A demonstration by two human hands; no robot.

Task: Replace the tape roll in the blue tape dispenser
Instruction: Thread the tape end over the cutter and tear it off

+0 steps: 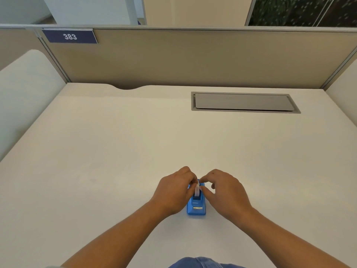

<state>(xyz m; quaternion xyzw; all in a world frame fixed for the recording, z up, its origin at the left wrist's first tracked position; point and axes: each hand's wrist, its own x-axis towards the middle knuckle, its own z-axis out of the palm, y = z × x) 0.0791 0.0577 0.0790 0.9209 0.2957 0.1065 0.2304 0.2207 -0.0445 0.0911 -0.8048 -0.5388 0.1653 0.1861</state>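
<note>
A small blue tape dispenser [196, 206] stands on the white desk [116, 151], its metal cutter facing me. A whitish tape roll [197, 190] sits upright in its slot, mostly hidden by fingers. My left hand [173, 192] wraps the dispenser's left side, with fingertips pinching the roll's top. My right hand [224, 192] comes in from the right, thumb and fingers pinching the roll from that side.
A grey cable-tray lid [243, 102] is set into the desk at the back right. Beige partition panels [193, 57] close the desk at the back and both sides. A blue plate marked 383 [70, 36] hangs at the upper left.
</note>
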